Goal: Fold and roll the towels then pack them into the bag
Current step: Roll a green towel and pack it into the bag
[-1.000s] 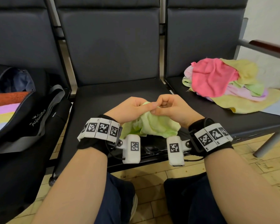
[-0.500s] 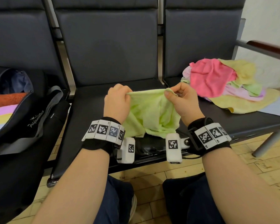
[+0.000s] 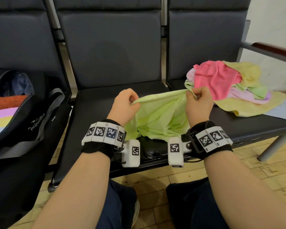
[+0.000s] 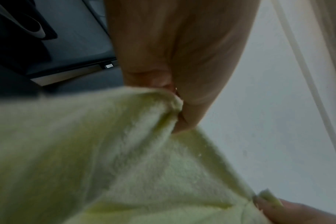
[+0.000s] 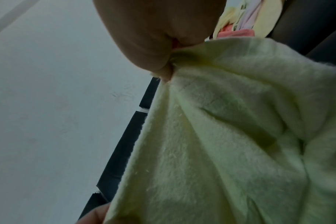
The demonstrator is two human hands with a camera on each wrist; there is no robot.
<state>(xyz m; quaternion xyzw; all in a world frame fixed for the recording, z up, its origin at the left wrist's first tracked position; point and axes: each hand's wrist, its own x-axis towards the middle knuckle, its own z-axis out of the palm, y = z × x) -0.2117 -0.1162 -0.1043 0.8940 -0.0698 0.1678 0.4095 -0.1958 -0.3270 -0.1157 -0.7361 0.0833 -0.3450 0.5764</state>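
Observation:
A light green towel [image 3: 160, 116] hangs stretched between both hands above the middle seat [image 3: 92, 109], its lower part bunched on the seat's front. My left hand [image 3: 125, 104] pinches the towel's top left corner, and my right hand [image 3: 197, 103] pinches the top right corner. The left wrist view shows fingers [image 4: 184, 106] closed on the green towel [image 4: 105, 159]. In the right wrist view the fingers [image 5: 159, 60] clamp the towel's [image 5: 230, 128] edge. A black bag [image 3: 23, 116] stands open on the left seat, with rolled orange, pink, yellow and blue towels [image 3: 3, 113] inside.
A heap of pink, yellow and green towels [image 3: 229, 86] lies on the right seat, over a pale blue cloth [image 3: 281, 111]. An armrest [image 3: 274, 50] juts out at the right. Dark seat backs rise behind; tiled floor and my knees are below.
My hands have lifted and drawn apart. The green towel went from a bunch between them to a sheet stretched along its top edge.

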